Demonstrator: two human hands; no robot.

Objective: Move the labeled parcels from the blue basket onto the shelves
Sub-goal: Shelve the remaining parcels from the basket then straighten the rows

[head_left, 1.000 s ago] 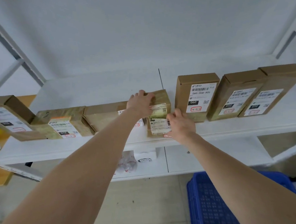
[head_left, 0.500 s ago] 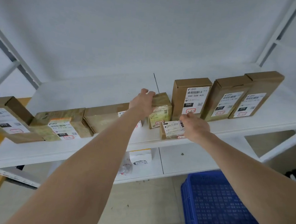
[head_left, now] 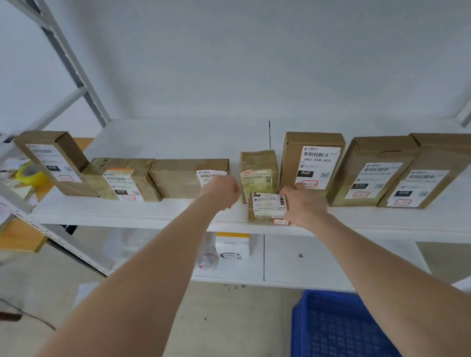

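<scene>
The right hand (head_left: 306, 208) grips the small flat tape-wrapped brown parcel (head_left: 267, 208) by its right end, just in front of the upright 060-labelled cardboard box (head_left: 312, 162), while the left hand (head_left: 222, 188), loosely curled and empty, sits farther away.

1. Even, soft white light fills the room; no glare anywhere.
2. Only faint shadows sit under the shelf (head_left: 364, 226) edge.
3. The far left edge smears with motion blur.
4. Wide-angle bending bows the frame posts (head_left: 69, 63) outward.
5. Parcel labels (head_left: 317, 167) mid-frame read sharp.
</scene>
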